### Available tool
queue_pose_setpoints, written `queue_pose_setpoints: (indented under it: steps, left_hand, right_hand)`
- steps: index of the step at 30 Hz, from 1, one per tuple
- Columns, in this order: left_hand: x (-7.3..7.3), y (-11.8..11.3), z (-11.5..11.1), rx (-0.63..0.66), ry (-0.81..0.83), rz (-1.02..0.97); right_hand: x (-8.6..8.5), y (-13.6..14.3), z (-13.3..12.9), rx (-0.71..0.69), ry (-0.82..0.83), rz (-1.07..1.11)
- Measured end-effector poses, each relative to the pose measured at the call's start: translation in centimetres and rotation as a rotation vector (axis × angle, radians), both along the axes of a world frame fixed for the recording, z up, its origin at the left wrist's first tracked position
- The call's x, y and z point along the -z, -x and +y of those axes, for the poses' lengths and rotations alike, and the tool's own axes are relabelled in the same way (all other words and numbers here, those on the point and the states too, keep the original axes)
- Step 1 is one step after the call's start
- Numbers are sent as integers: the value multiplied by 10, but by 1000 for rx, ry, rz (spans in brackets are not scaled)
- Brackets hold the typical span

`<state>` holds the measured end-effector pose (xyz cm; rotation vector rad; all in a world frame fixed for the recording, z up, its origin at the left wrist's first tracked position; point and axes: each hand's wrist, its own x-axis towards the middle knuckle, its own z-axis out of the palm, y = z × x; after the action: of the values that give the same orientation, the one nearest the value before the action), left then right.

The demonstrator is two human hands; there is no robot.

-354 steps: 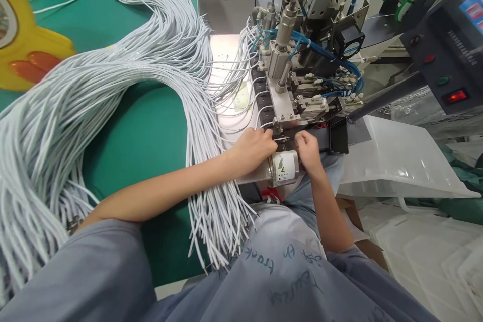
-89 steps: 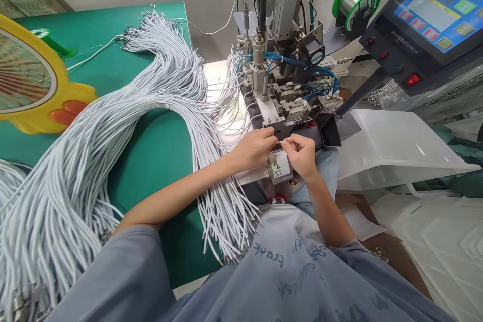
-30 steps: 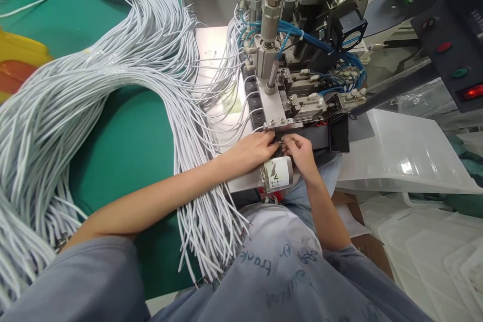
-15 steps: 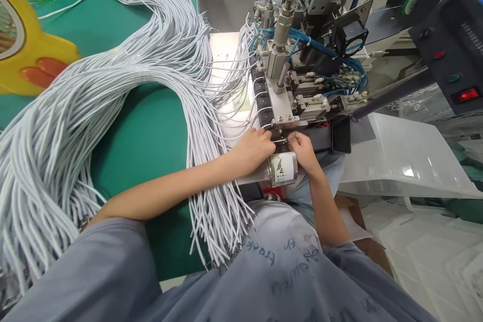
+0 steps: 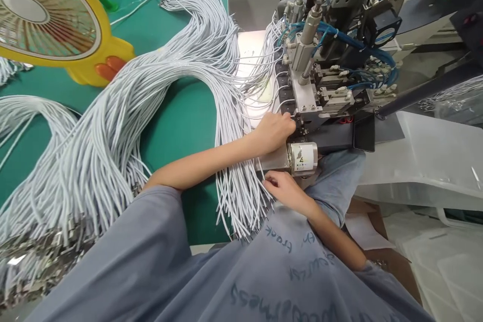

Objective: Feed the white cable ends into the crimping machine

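My left hand (image 5: 274, 133) is closed at the front block of a pneumatic machine (image 5: 305, 93). Its fingertips are curled against the black fixture, and what they hold is hidden. Lower down, my right hand (image 5: 287, 191) pinches a white cord (image 5: 261, 170) at the edge of a thick bundle of white cords (image 5: 237, 191). The bundle's loose ends hang toward my shirt. Several single cords run from the bundle into the row of black blocks (image 5: 285, 94) along the machine's left side. A metal cylinder with a white label (image 5: 304, 157) lies between my hands.
A yellow fan (image 5: 101, 25) stands at the upper left on the green table mat (image 5: 184, 110). More cords with metal ends (image 5: 49, 246) lie at the lower left. A black tray (image 5: 364, 132) and a translucent plastic sheet (image 5: 433, 151) are on the right.
My right hand has left the machine's front and moved down and left to the cord ends. My left hand stays at the machine. The view has shifted left, showing more of the fan.
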<state>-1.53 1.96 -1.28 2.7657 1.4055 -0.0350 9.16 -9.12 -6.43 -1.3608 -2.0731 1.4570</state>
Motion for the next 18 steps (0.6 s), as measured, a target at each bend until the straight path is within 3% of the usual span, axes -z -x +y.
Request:
queue_pose_setpoints:
  steps: [3, 6, 9, 11, 14, 18]
  left_hand:
    - [-4, -9, -17, 206, 32, -266]
    - [-3, -14, -28, 404, 172, -554]
    - [3, -13, -26, 390, 334, -692]
    - [8, -11, -21, 335, 353, -745]
    - [14, -10, -13, 310, 289, -850]
    - [11, -9, -9, 343, 193, -929]
  right_hand:
    - [-4, -10, 2, 51, -102, -49]
    - [-15, -36, 8, 247, -157, -20]
    - [-25, -61, 20, 539, -184, 130]
    - [-29, -70, 30, 692, -202, 287]
    - [-32, -72, 40, 761, -186, 506]
    - [-33, -63, 42, 788, -144, 686]
